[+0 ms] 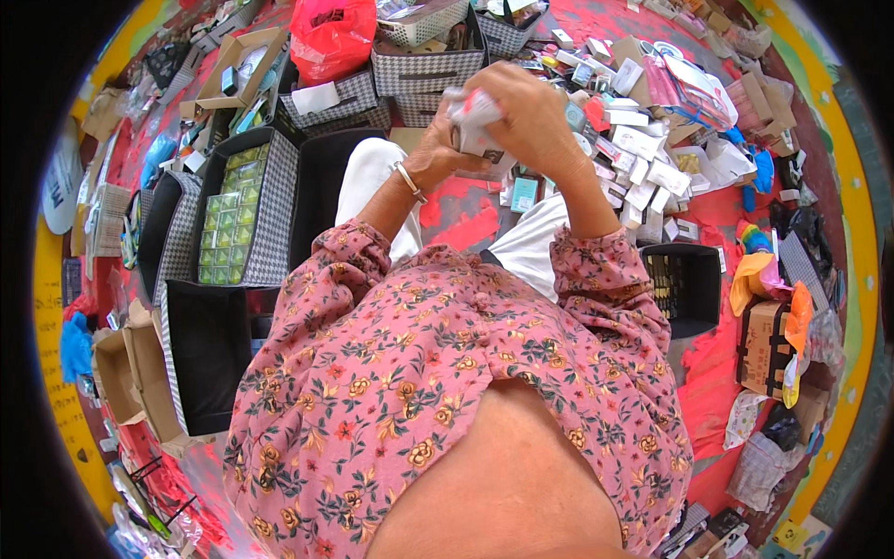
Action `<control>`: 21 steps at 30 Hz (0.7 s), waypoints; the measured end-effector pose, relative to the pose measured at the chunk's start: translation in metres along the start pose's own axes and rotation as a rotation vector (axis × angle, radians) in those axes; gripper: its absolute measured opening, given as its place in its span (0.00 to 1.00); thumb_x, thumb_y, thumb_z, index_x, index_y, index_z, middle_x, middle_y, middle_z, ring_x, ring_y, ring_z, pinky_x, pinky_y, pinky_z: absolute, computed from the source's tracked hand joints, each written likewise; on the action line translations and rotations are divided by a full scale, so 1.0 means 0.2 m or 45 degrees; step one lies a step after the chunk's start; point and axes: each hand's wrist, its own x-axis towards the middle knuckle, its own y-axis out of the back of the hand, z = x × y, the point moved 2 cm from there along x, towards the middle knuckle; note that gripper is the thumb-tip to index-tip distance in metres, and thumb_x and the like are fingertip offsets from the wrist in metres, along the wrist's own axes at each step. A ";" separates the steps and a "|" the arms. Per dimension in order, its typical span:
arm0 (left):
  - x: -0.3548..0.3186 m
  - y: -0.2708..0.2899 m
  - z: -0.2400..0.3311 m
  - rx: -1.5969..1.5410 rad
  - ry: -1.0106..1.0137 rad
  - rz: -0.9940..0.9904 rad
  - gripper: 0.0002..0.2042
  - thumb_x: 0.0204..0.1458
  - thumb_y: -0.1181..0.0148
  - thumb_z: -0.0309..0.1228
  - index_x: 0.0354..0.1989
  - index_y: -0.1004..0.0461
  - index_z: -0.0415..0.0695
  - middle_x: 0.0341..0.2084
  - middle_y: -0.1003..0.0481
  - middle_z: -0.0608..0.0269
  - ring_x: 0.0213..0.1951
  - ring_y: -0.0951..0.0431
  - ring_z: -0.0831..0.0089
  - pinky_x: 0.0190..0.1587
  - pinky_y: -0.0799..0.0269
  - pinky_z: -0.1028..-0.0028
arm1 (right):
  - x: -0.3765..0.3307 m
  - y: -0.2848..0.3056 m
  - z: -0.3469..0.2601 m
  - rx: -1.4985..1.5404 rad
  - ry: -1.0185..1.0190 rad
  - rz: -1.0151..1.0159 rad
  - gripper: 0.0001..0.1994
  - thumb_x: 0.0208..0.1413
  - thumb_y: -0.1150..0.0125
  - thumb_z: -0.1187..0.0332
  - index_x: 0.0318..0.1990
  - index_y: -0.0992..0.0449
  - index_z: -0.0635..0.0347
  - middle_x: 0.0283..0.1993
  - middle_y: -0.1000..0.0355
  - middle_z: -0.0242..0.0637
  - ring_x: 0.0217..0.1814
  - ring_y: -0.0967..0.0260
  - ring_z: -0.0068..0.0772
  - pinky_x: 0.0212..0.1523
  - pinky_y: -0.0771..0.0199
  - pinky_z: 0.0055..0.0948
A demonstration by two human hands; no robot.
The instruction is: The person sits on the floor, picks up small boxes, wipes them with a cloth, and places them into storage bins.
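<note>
Both my hands are raised in front of me, close together around a small whitish package with red marks (475, 110); its exact kind is hard to make out. My left hand (436, 149), with a bangle at the wrist, grips it from the left and below. From the right and above, my right hand (533, 116) closes its fingers on the same package. Just beyond and to the right lies a heap of small white boxes (643, 140). A teal box (524, 195) rests near my right forearm.
At left stands a houndstooth bin (265, 219) of green boxes, near a black bin (207, 349) and open cardboard boxes (116, 373). A red plastic bag (331, 42) tops the far bins. On the right sits a dark bin (694, 289). Red sheeting (712, 391) covers the floor.
</note>
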 end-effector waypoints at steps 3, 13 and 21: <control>-0.03 0.01 -0.01 -0.075 -0.192 0.098 0.31 0.30 0.39 0.15 0.51 0.37 0.41 0.42 0.30 0.62 0.46 0.31 0.73 0.50 0.36 0.74 | -0.05 0.01 0.26 -0.079 -0.495 0.130 0.11 0.37 0.39 0.69 0.33 0.26 0.56 0.32 0.28 0.41 0.35 0.30 0.44 0.35 0.30 0.35; 0.00 0.01 -0.06 -1.066 0.072 -0.249 0.24 0.45 0.39 0.30 0.52 0.38 0.42 0.45 0.31 0.60 0.47 0.30 0.65 0.52 0.36 0.62 | -0.08 -0.16 0.09 0.635 -0.625 0.590 0.07 0.46 0.38 0.69 0.32 0.27 0.60 0.29 0.29 0.35 0.30 0.32 0.26 0.31 0.35 0.23; 0.04 0.14 -0.01 -1.044 -0.067 0.041 0.31 0.47 0.45 0.50 0.56 0.42 0.47 0.51 0.35 0.59 0.53 0.34 0.64 0.55 0.38 0.60 | -0.08 -0.15 -0.18 -0.006 0.041 0.285 0.15 0.31 0.37 0.71 0.33 0.28 0.60 0.38 0.31 0.42 0.41 0.34 0.45 0.39 0.34 0.36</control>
